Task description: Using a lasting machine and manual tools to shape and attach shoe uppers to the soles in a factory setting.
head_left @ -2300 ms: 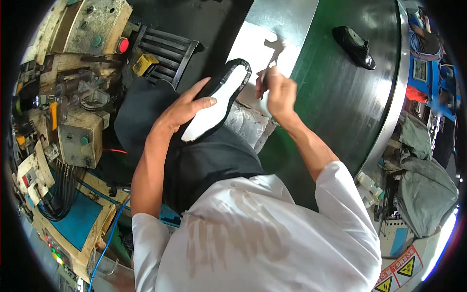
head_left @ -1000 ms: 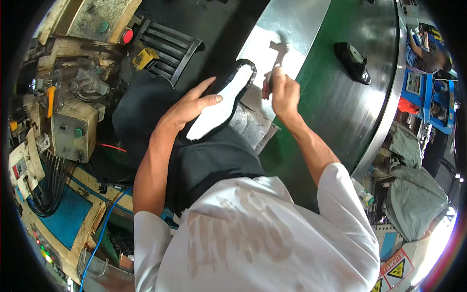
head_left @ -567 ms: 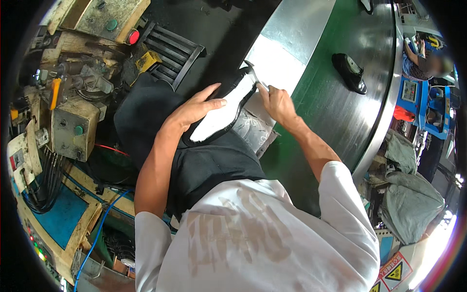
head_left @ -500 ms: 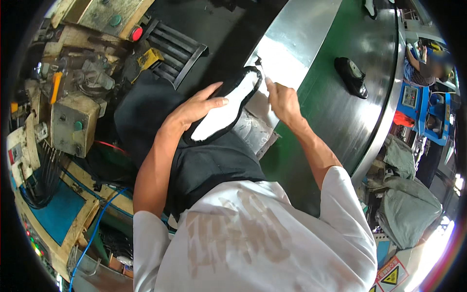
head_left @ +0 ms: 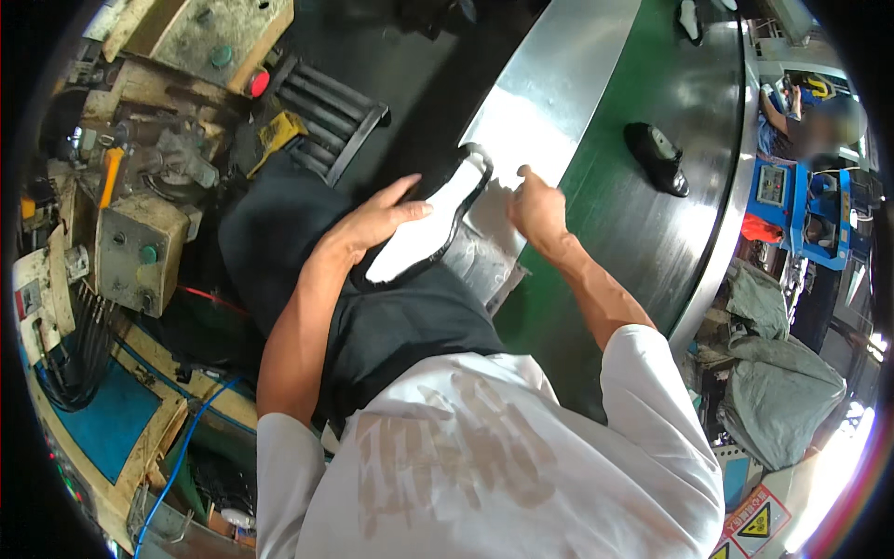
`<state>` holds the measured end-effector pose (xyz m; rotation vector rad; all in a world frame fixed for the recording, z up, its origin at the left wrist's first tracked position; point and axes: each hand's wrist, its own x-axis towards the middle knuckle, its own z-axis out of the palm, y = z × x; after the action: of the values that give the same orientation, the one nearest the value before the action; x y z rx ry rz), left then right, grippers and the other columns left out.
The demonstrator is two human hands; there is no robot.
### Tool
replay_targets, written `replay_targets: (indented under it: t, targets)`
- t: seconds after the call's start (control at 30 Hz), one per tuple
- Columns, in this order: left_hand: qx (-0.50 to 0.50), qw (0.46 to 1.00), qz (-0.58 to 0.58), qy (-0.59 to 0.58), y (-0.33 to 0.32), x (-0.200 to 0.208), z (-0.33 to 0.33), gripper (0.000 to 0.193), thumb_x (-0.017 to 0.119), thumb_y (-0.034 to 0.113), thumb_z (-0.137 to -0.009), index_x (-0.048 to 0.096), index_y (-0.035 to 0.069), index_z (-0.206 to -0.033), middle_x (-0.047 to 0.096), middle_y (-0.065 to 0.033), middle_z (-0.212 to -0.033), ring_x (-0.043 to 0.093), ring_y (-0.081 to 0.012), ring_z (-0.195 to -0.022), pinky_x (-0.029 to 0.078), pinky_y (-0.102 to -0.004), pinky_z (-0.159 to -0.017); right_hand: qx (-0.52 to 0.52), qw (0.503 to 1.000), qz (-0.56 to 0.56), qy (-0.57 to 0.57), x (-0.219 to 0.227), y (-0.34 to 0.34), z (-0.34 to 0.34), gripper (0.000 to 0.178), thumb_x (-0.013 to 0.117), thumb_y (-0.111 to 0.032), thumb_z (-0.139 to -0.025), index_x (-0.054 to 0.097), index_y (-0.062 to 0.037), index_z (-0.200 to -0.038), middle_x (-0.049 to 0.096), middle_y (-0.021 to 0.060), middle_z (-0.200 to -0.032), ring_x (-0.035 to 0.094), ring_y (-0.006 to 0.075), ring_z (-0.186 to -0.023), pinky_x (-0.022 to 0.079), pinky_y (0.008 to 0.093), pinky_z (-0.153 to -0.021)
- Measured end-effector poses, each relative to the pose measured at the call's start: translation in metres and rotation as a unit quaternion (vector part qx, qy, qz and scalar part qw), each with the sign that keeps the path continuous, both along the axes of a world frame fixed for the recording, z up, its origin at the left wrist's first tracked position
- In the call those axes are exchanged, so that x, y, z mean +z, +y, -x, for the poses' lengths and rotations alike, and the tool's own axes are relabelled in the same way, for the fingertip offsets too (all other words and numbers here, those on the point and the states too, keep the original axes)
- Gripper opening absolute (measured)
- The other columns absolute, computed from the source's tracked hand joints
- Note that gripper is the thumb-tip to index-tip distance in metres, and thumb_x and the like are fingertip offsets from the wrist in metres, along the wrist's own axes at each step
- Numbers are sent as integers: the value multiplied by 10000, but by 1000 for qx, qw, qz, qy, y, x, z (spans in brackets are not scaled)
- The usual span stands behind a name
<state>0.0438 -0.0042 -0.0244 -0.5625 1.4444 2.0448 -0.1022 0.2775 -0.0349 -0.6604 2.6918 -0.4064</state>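
Note:
A black shoe (head_left: 410,244) rests sole up over my lap, its white bottom facing me and a black rim running round it. My left hand (head_left: 370,224) grips it from the left side, with the thumb pressed on the white bottom. Just right of the shoe's upper end, apart from it, is my right hand (head_left: 540,210). Its fingers are curled closed, and whatever they hold is hidden or too small to make out. Under and beside the shoe is a greyish sheet-like piece (head_left: 484,265) at the end of the metal ledge (head_left: 549,84).
A green conveyor belt (head_left: 596,186) runs along my right, carrying a black shoe (head_left: 658,158) and other shoes farther up. Worn machinery with a control box (head_left: 138,247) stands at my left. A dark slatted rack (head_left: 331,116) lies ahead. Another person (head_left: 780,116) works across the belt.
My right hand has drawn back from the shoe's upper end; a small dark tip near its fingers no longer shows. The held shoe has come slightly lower. The view has shifted a little.

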Motion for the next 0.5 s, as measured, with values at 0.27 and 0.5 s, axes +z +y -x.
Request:
replay_targets:
  t: [0.27,0.5]
  targets:
    - [34,925,343,163,23,44,-35,917,780,333,-982,278,87,-1709,552,-367,-1489,614,-543,-1281,500,-507,-1104,-92,995,-21,14,-49,44,-38,446,793,-308,-922,583,-6,-1175,744,275,-958,740,480,-922,594,564,-797]
    - [173,821,488,241,31,111,-93,964,819,224,-945,258,130,-1724,606,-332,-1280,639,-515,-1150,536,-545,-993,-25,994,70,77,-10,9,-57,546,761,-367,-991,657,21,-1362,642,318,-1346,677,441,-1198,555,493,-1003]
